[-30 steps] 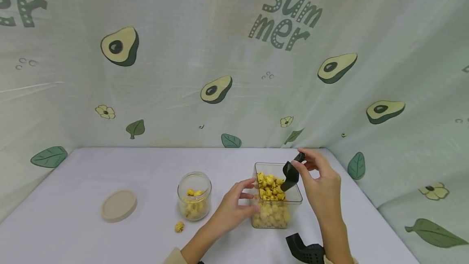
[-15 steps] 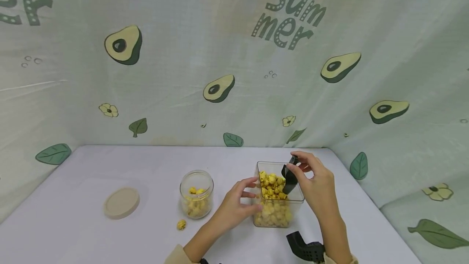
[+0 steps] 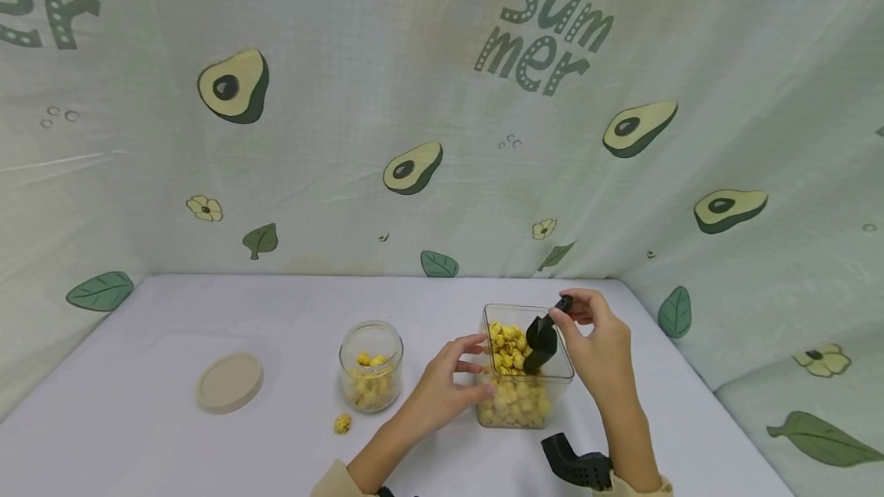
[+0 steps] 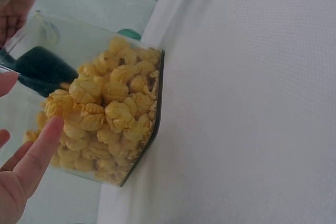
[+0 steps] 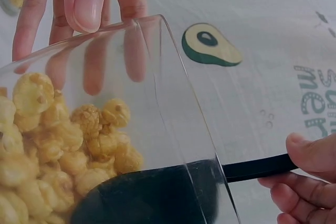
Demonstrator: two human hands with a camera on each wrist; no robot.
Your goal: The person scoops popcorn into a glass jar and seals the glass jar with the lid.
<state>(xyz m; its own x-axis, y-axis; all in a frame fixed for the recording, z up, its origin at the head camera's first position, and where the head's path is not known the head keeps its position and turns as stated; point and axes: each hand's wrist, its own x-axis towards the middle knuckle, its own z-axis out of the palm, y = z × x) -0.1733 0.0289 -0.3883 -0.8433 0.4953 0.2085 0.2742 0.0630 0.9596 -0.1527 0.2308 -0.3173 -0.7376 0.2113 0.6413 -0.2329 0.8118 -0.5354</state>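
A clear rectangular container point(image 3: 525, 413) of yellow popcorn point(image 4: 118, 95) stands on the table's right side. My left hand point(image 3: 442, 386) holds it at its left side, thumb near the front corner and fingers against the wall. With thumb and fingertips, my right hand point(image 3: 597, 343) pinches the handle of a black scoop point(image 3: 542, 343) above the right rim. The scoop's bowl reaches down inside, against the popcorn; in the right wrist view the bowl point(image 5: 147, 195) shows through the clear wall. How much popcorn the bowl carries is hidden.
Left of the container stands a round glass jar point(image 3: 371, 374), uncovered, partly filled with popcorn. One popcorn piece point(image 3: 342, 423) lies before it on the white table point(image 3: 276, 328). A beige round lid point(image 3: 229, 383) lies farther left. A printed curtain point(image 3: 331, 98) rises behind the table.
The scoop has tilted and moved lower and slightly left into the popcorn, with my right hand following. My left hand keeps its place on the container. The head view has shifted slightly.
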